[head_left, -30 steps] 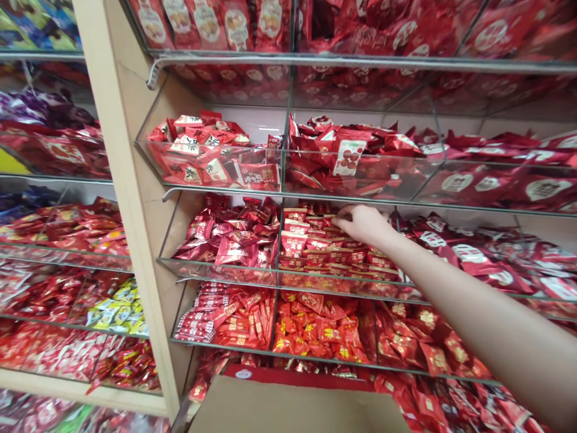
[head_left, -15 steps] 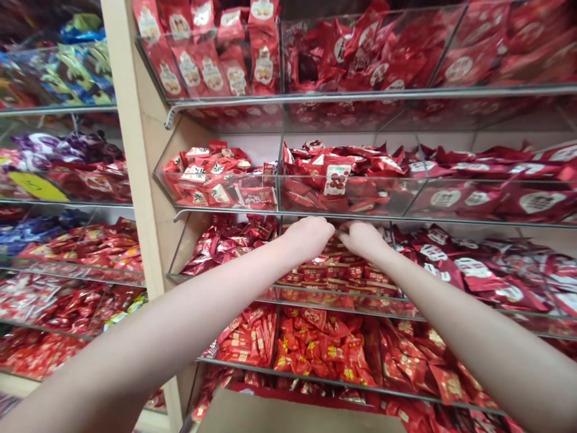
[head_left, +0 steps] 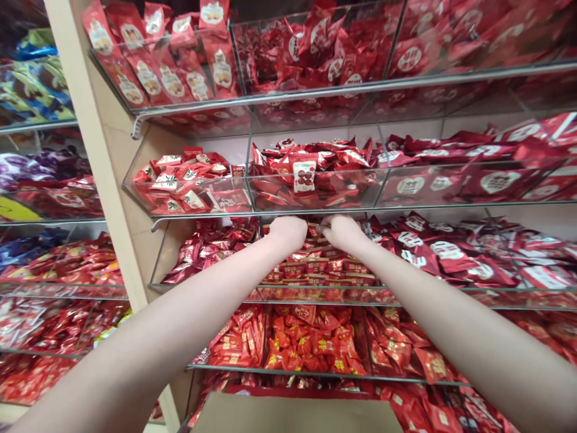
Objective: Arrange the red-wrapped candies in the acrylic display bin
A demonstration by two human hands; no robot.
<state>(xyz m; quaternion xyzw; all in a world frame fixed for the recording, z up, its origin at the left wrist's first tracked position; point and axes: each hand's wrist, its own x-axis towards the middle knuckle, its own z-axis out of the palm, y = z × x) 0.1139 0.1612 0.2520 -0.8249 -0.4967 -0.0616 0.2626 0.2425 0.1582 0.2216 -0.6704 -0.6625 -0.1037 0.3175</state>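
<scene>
Head view: both hands deep in the middle bin, right over the stacked packets.

I see my left hand (head_left: pixel 288 231) and right hand (head_left: pixel 341 230) side by side, knuckles nearly touching, fingers curled down into the packets (head_left: pixel 322 269) of the middle bin (head_left: pixel 315 294). The packets lie directly under and just ahead of both grips, long sides running left to right, so neither hand is nearer (fingertips are hidden; I cannot tell what either one holds). A box (head_left: pixel 293 415) sits below.
</scene>
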